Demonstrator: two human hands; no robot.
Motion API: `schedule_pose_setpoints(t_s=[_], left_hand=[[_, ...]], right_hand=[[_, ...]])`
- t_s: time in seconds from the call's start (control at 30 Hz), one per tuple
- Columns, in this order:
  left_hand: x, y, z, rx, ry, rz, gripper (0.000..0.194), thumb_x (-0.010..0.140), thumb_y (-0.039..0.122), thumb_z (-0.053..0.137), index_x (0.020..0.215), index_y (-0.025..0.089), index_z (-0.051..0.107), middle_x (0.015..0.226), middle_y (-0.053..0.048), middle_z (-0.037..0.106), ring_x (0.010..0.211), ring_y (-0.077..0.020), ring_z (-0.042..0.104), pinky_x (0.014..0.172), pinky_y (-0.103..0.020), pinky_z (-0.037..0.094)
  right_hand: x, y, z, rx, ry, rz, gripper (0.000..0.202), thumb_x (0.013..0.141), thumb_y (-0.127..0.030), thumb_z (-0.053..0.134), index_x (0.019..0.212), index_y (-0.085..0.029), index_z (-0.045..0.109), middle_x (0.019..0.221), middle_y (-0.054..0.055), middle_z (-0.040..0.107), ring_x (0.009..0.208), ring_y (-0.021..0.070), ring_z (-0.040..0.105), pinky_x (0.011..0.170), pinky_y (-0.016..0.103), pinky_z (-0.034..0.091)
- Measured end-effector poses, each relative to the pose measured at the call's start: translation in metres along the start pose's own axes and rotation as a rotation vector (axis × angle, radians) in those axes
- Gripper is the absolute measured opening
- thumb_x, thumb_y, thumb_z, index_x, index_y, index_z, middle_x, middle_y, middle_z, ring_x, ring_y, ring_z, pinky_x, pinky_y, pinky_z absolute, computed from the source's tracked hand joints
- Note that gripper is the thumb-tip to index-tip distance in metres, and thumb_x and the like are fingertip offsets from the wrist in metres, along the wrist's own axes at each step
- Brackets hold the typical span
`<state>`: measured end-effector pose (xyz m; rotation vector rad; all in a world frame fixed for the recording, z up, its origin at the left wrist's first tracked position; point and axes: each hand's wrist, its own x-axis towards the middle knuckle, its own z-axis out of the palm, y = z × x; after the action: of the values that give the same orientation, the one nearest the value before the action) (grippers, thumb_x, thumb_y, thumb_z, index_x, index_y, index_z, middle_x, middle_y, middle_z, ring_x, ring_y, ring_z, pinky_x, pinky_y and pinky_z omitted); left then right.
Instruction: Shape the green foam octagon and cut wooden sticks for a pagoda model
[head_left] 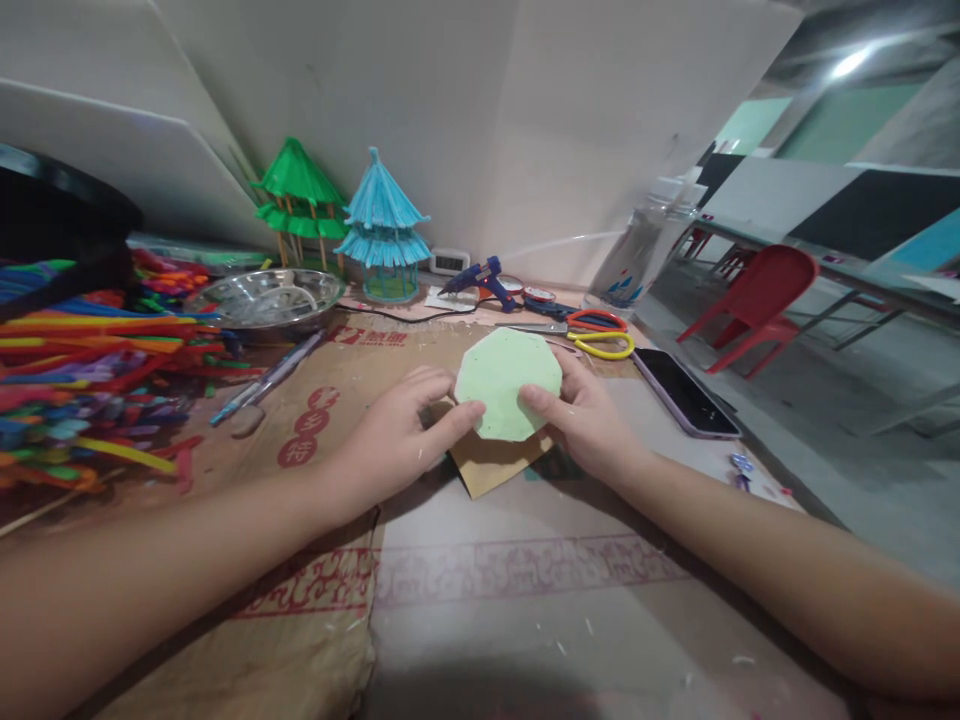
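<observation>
A pale green eight-sided piece (pixel 508 384) is held up between both hands near the middle of the view. My left hand (pixel 416 430) grips its left edge, thumb on the front face. On the right edge, my right hand (pixel 581 412) holds it the same way, with the thumb over the face and the fingers behind. A brown cardboard piece (pixel 484 474) with a pointed lower corner shows beneath the green piece; its upper part is hidden.
Colourful pipe cleaners (pixel 82 370) lie left, by a metal bowl (pixel 274 297). Behind stand a green model pavilion (pixel 298 180) and a blue one (pixel 382 215). A glue gun (pixel 480 280), scissors (pixel 604 343) and a phone (pixel 686 392) lie at the back and right.
</observation>
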<state>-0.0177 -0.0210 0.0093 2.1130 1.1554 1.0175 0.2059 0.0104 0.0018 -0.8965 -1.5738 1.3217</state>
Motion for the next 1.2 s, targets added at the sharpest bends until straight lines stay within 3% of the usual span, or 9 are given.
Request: schedule_pose_setpoints(t_s=[0.13,0.23,0.3,0.5,0.67,0.83,0.93,1.07,1.2], left_hand=[[0.0,0.004,0.0,-0.051,0.028,-0.081,0.033,0.092,0.049,0.053,0.084,0.02,0.067,0.09,-0.005,0.068,0.096,-0.0248,0.063,0.087,-0.038,0.047],[0.001,0.008,0.001,-0.141,0.059,-0.171,0.036,0.092,0.051,0.053,0.085,0.019,0.068,0.09,-0.005,0.072,0.089,-0.0232,0.066,0.079,-0.034,0.049],[0.001,0.01,0.001,-0.201,0.037,-0.195,0.037,0.092,0.052,0.053,0.088,0.019,0.069,0.092,-0.004,0.074,0.086,-0.0223,0.066,0.077,-0.032,0.049],[0.001,0.003,0.008,-0.156,-0.03,-0.028,0.041,0.098,0.049,0.048,0.076,0.02,0.065,0.084,-0.003,0.07,0.087,-0.021,0.064,0.083,-0.034,0.048],[-0.004,-0.006,0.014,0.2,-0.08,0.167,0.027,0.093,0.042,0.06,0.107,0.019,0.067,0.115,-0.008,0.067,0.115,-0.0277,0.057,0.101,-0.045,0.043],[-0.01,-0.002,0.017,0.455,-0.263,0.2,0.029,0.094,0.037,0.057,0.115,0.019,0.066,0.121,-0.011,0.066,0.117,-0.0314,0.058,0.101,-0.05,0.044],[-0.01,0.001,0.017,0.495,-0.276,0.215,0.03,0.097,0.038,0.053,0.115,0.018,0.067,0.12,-0.011,0.066,0.117,-0.0315,0.058,0.1,-0.051,0.045],[-0.007,-0.001,0.016,0.477,-0.292,0.229,0.03,0.097,0.039,0.053,0.114,0.018,0.067,0.121,-0.01,0.066,0.116,-0.0298,0.058,0.1,-0.048,0.045],[-0.006,-0.003,0.017,0.471,-0.294,0.225,0.03,0.094,0.038,0.058,0.114,0.018,0.067,0.117,-0.01,0.067,0.116,-0.0309,0.058,0.1,-0.049,0.044]], right_hand=[[-0.005,-0.005,0.003,-0.017,-0.052,-0.05,0.064,0.082,-0.063,0.069,0.134,-0.029,0.053,0.122,0.01,0.069,0.103,0.0271,0.069,0.078,0.04,0.061],[-0.01,-0.01,0.007,-0.118,-0.099,-0.148,0.083,0.073,-0.069,0.074,0.14,-0.025,0.049,0.134,0.014,0.064,0.124,0.0321,0.062,0.1,0.049,0.054],[-0.014,-0.011,0.01,-0.167,-0.09,-0.195,0.085,0.073,-0.069,0.075,0.14,-0.024,0.049,0.134,0.015,0.065,0.126,0.0322,0.061,0.105,0.05,0.051],[-0.022,-0.009,0.017,-0.397,-0.003,-0.379,0.037,0.082,-0.045,0.074,0.112,-0.024,0.068,0.111,0.009,0.076,0.107,0.0277,0.071,0.1,0.045,0.054],[-0.005,-0.015,0.006,-0.497,0.225,-0.241,0.031,0.083,-0.033,0.063,0.112,-0.021,0.066,0.106,0.009,0.074,0.101,0.0262,0.069,0.092,0.043,0.055],[0.011,-0.009,-0.003,-0.772,0.058,-0.124,0.03,0.08,-0.028,0.054,0.107,-0.017,0.061,0.097,0.009,0.07,0.089,0.0244,0.064,0.085,0.042,0.052],[-0.005,-0.016,-0.002,-0.902,-0.041,-0.099,0.032,0.079,-0.026,0.053,0.109,-0.018,0.059,0.094,0.008,0.07,0.086,0.0238,0.063,0.081,0.038,0.051],[-0.025,-0.036,-0.003,-0.892,-0.184,0.008,0.027,0.08,-0.024,0.051,0.105,-0.02,0.06,0.087,0.005,0.069,0.075,0.0205,0.061,0.074,0.033,0.049],[0.001,-0.032,0.002,-0.955,-0.14,-0.057,0.026,0.075,-0.02,0.05,0.099,-0.02,0.059,0.089,0.007,0.067,0.08,0.0228,0.06,0.076,0.036,0.049]])
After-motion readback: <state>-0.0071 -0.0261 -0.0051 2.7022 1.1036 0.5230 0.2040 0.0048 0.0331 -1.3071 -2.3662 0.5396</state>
